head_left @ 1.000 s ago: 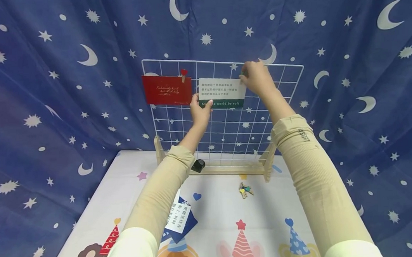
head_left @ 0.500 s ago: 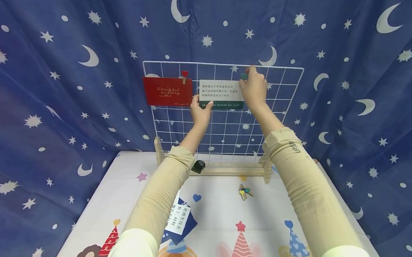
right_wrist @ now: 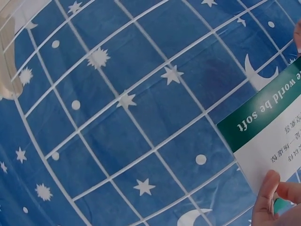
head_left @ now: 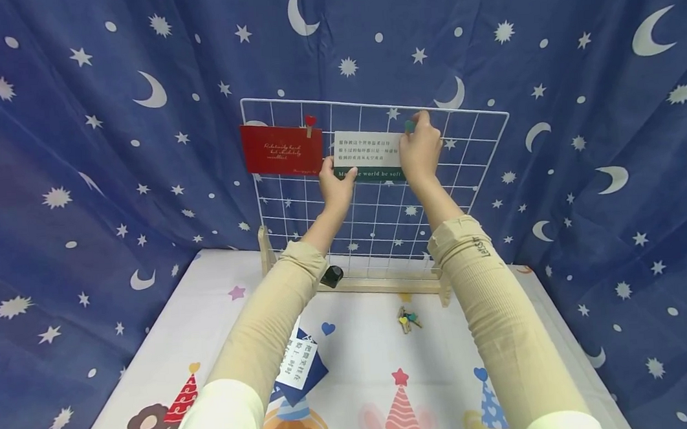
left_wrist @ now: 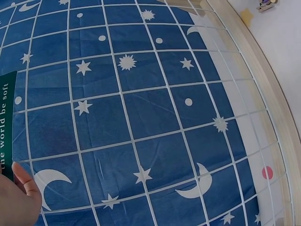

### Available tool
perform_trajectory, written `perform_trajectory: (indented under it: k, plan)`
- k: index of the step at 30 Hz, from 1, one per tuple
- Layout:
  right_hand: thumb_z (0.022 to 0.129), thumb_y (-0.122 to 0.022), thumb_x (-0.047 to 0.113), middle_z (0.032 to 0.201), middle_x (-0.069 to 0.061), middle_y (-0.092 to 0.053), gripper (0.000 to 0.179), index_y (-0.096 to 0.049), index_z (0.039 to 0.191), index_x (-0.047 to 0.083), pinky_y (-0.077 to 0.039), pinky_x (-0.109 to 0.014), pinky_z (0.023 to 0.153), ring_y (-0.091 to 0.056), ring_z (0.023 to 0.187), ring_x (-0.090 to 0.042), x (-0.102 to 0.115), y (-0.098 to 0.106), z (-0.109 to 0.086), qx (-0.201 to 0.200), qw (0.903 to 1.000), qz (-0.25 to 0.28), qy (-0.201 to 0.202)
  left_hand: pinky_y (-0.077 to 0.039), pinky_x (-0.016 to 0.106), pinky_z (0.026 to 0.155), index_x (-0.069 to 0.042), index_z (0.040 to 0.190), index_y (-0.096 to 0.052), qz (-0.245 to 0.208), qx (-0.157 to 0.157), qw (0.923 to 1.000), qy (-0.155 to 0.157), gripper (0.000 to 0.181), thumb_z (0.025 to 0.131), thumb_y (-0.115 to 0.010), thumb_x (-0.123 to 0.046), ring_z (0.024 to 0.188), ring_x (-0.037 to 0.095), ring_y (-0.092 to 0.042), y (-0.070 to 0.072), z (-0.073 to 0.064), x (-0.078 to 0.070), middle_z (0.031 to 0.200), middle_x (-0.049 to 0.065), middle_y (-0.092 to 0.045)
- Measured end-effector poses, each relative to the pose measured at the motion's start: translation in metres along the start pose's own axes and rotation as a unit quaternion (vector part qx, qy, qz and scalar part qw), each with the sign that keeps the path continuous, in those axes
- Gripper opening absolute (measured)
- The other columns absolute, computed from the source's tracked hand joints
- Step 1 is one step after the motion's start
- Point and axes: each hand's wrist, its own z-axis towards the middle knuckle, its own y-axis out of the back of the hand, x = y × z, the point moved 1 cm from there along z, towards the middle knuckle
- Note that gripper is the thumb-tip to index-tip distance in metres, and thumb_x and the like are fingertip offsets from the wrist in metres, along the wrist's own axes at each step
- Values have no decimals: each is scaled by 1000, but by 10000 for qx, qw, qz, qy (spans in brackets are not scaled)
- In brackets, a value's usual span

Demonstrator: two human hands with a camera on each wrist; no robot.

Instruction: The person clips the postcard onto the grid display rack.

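Observation:
A white card with a green bottom band [head_left: 369, 145] is held up against a white wire grid [head_left: 373, 216]. At its lower left corner my left hand [head_left: 337, 185] pinches the card, thumb on the front; the left wrist view catches only part of that hand [left_wrist: 19, 200]. My right hand [head_left: 422, 149] covers the card's right edge and pinches a small clothespin with a green heart [head_left: 410, 127], most of which its fingers hide. In the right wrist view, the right thumb and finger [right_wrist: 275, 200] meet at the card's edge, with green showing between them.
Left of the card, a red card [head_left: 282, 151] hangs on the grid from a red-heart clothespin [head_left: 310, 125]. Several loose clothespins [head_left: 407, 319] lie on the table, near the grid's wooden base [head_left: 382, 285]. A black object [head_left: 332, 276] stands by the base; more cards [head_left: 299, 366] lie front left.
My right hand has moved down and to the left, from the grid's top bar onto the card's right edge. My left hand keeps its hold on the lower left corner.

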Motion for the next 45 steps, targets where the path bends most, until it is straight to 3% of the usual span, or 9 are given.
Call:
perform_trajectory:
  k: [8,15,21,25,34,39,45]
  plan:
    - [90,-48,1,103,-23,-68,32,-51,122,-2,-56,-35,73,-69,81,-30,1,0,-1,53,10000,-38,-51,-56,29,76,4,115,-52,81,21,10000,-31,32,85,-64,1,94,31,-63,1,-2,-2,109,20,-63]
    - [92,-50,4,109,-22,-67,32,-50,124,0,-56,-33,77,-69,87,-29,-1,7,-2,321,9994,-103,85,-48,29,78,2,117,-51,303,-54,9994,-176,37,83,-66,-2,95,28,-59,5,-1,-2,109,17,-61]
    - [93,-50,7,87,-20,-68,34,-50,126,3,-42,-24,58,-57,66,-23,-7,9,-6,317,9989,-122,320,-50,30,79,2,122,-47,66,-4,9998,-166,41,84,-64,2,97,31,-60,7,-2,1,110,20,-63]
    - [94,-50,10,83,-20,-67,34,-49,128,5,-37,-23,55,-56,64,-23,-12,10,-8,331,9983,-135,456,-52,33,84,0,123,-46,49,-9,9999,-165,42,84,-62,5,98,32,-61,9,-2,3,110,22,-63]
    - [95,-51,11,87,-19,-68,33,-50,127,7,-39,-26,58,-61,70,-28,-15,13,-10,211,9984,-43,522,-48,35,91,-2,128,-44,3,-5,9998,-213,51,82,-60,10,93,28,-55,13,-7,3,111,20,-56]
    - [94,-52,11,94,-19,-69,32,-52,126,6,-47,-33,67,-62,79,-29,-18,16,-10,201,9982,14,572,-48,37,93,-2,129,-44,-147,-21,9996,-237,51,82,-58,12,100,30,-55,15,-9,5,118,19,-51]
    - [93,-52,7,96,-19,-69,33,-53,126,6,-49,-35,72,-63,81,-29,-22,19,-10,171,9976,24,669,-46,30,90,-3,130,-47,-113,-42,9994,-318,52,81,-58,12,101,23,-49,17,-13,4,121,18,-47]
